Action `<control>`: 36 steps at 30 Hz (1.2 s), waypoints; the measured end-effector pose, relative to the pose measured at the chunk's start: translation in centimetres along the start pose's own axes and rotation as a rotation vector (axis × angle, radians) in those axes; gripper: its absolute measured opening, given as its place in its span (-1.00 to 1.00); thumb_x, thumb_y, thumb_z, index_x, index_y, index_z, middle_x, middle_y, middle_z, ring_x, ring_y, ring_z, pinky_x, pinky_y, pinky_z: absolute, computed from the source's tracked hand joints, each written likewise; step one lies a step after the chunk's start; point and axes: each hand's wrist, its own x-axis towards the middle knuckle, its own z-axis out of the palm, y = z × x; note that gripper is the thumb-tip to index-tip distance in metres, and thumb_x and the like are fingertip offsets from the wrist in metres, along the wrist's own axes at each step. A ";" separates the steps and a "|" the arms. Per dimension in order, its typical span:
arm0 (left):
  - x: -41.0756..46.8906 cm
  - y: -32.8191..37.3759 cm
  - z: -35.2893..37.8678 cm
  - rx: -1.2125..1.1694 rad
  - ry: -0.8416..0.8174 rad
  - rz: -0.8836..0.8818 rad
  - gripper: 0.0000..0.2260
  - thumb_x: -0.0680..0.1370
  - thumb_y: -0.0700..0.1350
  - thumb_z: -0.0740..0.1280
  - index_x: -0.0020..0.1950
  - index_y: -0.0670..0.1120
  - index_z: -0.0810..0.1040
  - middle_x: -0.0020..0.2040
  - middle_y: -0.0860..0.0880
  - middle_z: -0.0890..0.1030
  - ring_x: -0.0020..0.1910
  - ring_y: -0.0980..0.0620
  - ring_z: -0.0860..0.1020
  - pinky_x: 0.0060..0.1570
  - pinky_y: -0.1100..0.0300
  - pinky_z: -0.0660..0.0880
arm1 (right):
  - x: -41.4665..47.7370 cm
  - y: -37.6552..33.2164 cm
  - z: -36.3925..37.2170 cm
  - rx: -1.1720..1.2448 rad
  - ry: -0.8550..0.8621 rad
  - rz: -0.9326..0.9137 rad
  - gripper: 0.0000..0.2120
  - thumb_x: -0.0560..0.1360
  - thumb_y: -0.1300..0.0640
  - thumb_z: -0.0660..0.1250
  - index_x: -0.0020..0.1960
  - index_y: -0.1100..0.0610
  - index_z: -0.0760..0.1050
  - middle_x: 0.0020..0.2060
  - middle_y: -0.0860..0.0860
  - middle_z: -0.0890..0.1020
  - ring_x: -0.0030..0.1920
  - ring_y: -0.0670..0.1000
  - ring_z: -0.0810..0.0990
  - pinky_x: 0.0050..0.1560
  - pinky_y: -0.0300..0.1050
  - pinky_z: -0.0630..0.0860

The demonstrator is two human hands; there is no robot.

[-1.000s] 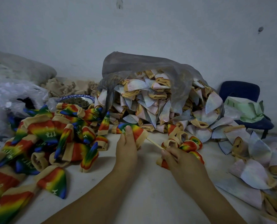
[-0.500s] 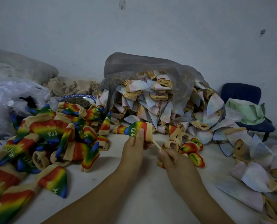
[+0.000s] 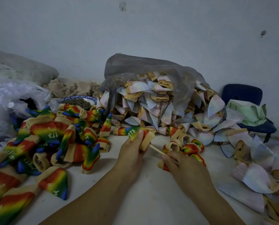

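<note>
White lettering runs across the green band of the rainbow sock (image 3: 135, 131). It is upside down as seen, and only "ppy" can be made out. A rainbow cone-shaped piece (image 3: 107, 123) standing just left of it reads "Happ", and the same white script shows on the pile of rainbow socks (image 3: 54, 135) across the left of the frame.

The rainbow sock sits at frame centre, above the white tabletop (image 3: 151, 184). The left hand (image 3: 132, 150) grips it, fingers curled round its body and thumb pressed on top. Its long axis slants from the blue-green tip at upper left to the tan cuff at lower right, with the cuff mouth facing the right hand (image 3: 184, 164). That hand pinches a thin wooden stick (image 3: 156, 149), which lies on nearly the same slant. Its upper end meets the cuff, and whether it goes inside cannot be told.

A second ago the thumb lay over a face with no lettering showing. Since then the sock has been turned, so the script and more of the cuff are visible. Both hands have hardly moved.

Behind, a grey plastic bag (image 3: 151, 67) spills pale pieces. A blue-rimmed bowl (image 3: 78, 99) sits centre left, and a blue chair (image 3: 242, 93) stands at the right.
</note>
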 end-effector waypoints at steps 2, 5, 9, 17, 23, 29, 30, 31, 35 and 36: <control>0.1 0.0 0.0 0.000 0.024 0.005 -0.68 0.59 0.06 0.28 0.03 -0.19 0.62 -0.28 -0.02 0.68 -0.31 0.16 0.62 -0.19 0.27 0.51 | 0.0 0.1 0.0 -0.005 0.008 0.009 -0.68 0.56 -0.25 0.05 -0.08 -0.14 0.51 -0.35 -0.15 0.54 -0.29 -0.17 0.49 -0.30 -0.22 0.42; 0.2 0.2 0.0 -0.033 0.052 0.015 -0.64 0.63 0.07 0.21 0.03 -0.20 0.60 -0.25 -0.05 0.70 -0.20 0.08 0.60 -0.09 0.22 0.51 | 0.2 0.3 0.0 0.071 0.040 0.072 -0.69 0.56 -0.24 0.08 -0.03 -0.13 0.54 -0.35 -0.15 0.54 -0.29 -0.18 0.49 -0.29 -0.20 0.44; 0.3 0.1 -0.1 0.052 0.026 0.025 -0.68 0.62 0.08 0.22 0.05 -0.14 0.62 -0.21 -0.02 0.71 -0.15 0.08 0.61 -0.04 0.19 0.49 | 0.4 0.6 0.0 0.114 0.070 0.089 -0.69 0.56 -0.23 0.10 0.00 -0.12 0.54 -0.40 -0.14 0.51 -0.33 -0.18 0.49 -0.36 -0.21 0.40; -0.3 -0.2 0.0 0.303 -0.026 0.040 -0.58 0.62 0.14 0.22 -0.09 -0.21 0.60 -0.35 -0.04 0.48 -0.31 0.02 0.39 -0.05 0.02 0.29 | 0.3 0.7 -0.1 0.015 0.155 0.107 -0.66 0.54 -0.29 0.02 0.00 -0.19 0.52 -0.36 -0.19 0.50 -0.33 -0.20 0.43 -0.32 -0.25 0.38; -0.4 -0.3 0.1 0.485 0.063 0.071 -0.57 0.61 0.21 0.18 -0.19 -0.11 0.55 -0.37 -0.01 0.43 -0.33 0.05 0.37 -0.24 0.19 0.31 | 0.4 0.7 -0.4 0.024 0.089 0.081 -0.67 0.55 -0.26 0.06 0.01 -0.16 0.55 -0.33 -0.15 0.56 -0.31 -0.17 0.47 -0.30 -0.22 0.42; -0.3 0.0 -0.3 0.272 -0.012 -0.001 -0.70 0.45 0.18 0.42 -0.18 -0.06 0.64 -0.34 0.01 0.44 -0.32 0.06 0.36 -0.22 0.20 0.31 | 0.6 1.6 -1.4 0.029 -0.051 0.035 -0.77 0.61 -0.14 0.07 0.05 -0.22 0.50 -0.21 -0.15 0.54 -0.17 -0.14 0.49 -0.17 -0.15 0.45; -0.3 0.0 -0.3 0.239 -0.049 -0.002 -0.73 0.39 0.19 0.45 -0.23 -0.01 0.65 -0.35 0.03 0.43 -0.33 0.08 0.34 -0.24 0.20 0.29 | 0.7 1.6 -1.4 0.000 -0.070 0.014 -0.76 0.62 -0.10 0.06 0.09 -0.21 0.49 -0.14 -0.14 0.53 -0.11 -0.10 0.48 -0.08 -0.13 0.44; -0.3 0.0 -0.3 0.240 -0.087 -0.001 -0.74 0.34 0.21 0.46 -0.29 0.03 0.65 -0.37 0.06 0.43 -0.35 0.10 0.35 -0.25 0.20 0.28 | 0.7 1.5 -1.4 -0.046 -0.078 0.001 -0.74 0.63 -0.08 0.04 0.17 -0.20 0.47 -0.07 -0.14 0.51 -0.04 -0.08 0.45 -0.02 -0.12 0.40; -0.6 -0.4 -0.1 0.440 -0.156 0.035 -0.72 0.47 0.24 0.35 -0.24 0.08 0.70 -0.45 0.20 0.52 -0.46 0.28 0.46 -0.31 0.30 0.35 | 0.9 0.6 -1.3 -0.145 -0.036 -0.028 -0.70 0.65 -0.04 -0.01 0.28 -0.17 0.40 -0.03 -0.16 0.39 0.00 -0.09 0.32 -0.03 -0.12 0.27; -0.6 -0.4 0.0 0.488 -0.147 0.046 -0.68 0.52 0.24 0.31 -0.14 0.04 0.72 -0.46 0.21 0.52 -0.46 0.31 0.46 -0.32 0.33 0.36 | 0.9 0.4 -1.3 -0.153 -0.033 -0.034 -0.71 0.65 -0.03 -0.01 0.25 -0.16 0.42 -0.04 -0.17 0.39 0.01 -0.09 0.32 -0.02 -0.12 0.28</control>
